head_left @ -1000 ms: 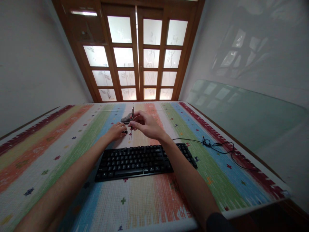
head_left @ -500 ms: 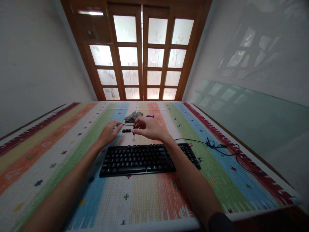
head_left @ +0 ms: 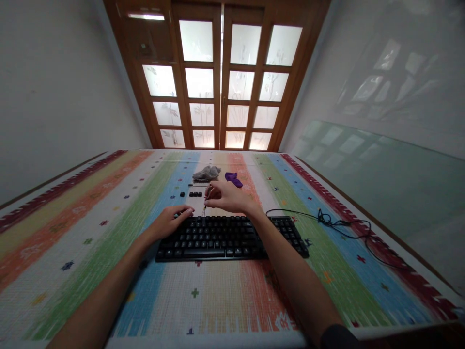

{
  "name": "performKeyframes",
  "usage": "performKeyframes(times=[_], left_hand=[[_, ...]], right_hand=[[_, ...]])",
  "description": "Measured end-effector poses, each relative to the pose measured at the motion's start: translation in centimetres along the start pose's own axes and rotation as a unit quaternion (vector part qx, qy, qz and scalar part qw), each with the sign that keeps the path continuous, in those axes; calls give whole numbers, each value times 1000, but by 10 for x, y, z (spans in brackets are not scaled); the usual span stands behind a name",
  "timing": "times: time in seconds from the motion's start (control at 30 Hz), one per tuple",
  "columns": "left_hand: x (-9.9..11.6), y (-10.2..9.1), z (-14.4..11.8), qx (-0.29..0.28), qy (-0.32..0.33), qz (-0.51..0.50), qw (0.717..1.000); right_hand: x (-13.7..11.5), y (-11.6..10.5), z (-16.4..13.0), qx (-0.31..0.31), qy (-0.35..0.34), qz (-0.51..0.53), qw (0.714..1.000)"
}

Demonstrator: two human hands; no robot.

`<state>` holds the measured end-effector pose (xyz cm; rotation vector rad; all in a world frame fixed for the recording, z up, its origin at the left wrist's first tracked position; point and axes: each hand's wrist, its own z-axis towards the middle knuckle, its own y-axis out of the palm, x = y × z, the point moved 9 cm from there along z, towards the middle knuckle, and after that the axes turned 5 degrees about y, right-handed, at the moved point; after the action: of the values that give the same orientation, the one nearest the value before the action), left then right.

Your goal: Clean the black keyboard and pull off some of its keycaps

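"Holding what?"
"Pinching a wire tool (head_left: pixel 204 211) in the right hand (head_left: pixel 228 198); resting the left hand (head_left: pixel 170 221), with uncertain hold, at the keyboard (head_left: pixel 210 244) just below both."
"Advice?"
"Lower squarely, bracing firmly."

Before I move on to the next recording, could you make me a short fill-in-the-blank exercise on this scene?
1. The left hand is by the keyboard, while the slim tool is in the ____ hand.
2. Beyond the keyboard, a lone keycap lies left of a tight row of ____ more.
3. Right of the grey cloth lies a cloth coloured ____.
4. The looped cable is coloured ____.

Missing words: right; three; purple; black.
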<state>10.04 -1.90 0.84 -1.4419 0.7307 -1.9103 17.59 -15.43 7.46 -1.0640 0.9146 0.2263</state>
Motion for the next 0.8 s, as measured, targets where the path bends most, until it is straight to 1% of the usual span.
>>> performKeyframes(times=[0.13,0.27,0.33,0.47,0.67,0.8], left_hand=[[-10,-1,-5,7,-19,-27,999],[-22,1,-6,17,-31,-62,997],[-24,2,-7,18,-34,-69,997],[-21,2,-8,14,-36,-64,997],[-17,3,-9,5,-34,-54,998],[-13,3,-8,3,-23,-45,999]], right_hand=[[2,9,1,-21,8,21,1000],[2,15,3,-26,11,0,1000],[4,18,4,-29,12,-6,999],[7,23,4,-28,17,4,999],[7,25,0,-6,14,1,1000],[12,27,-4,10,15,9,1000]])
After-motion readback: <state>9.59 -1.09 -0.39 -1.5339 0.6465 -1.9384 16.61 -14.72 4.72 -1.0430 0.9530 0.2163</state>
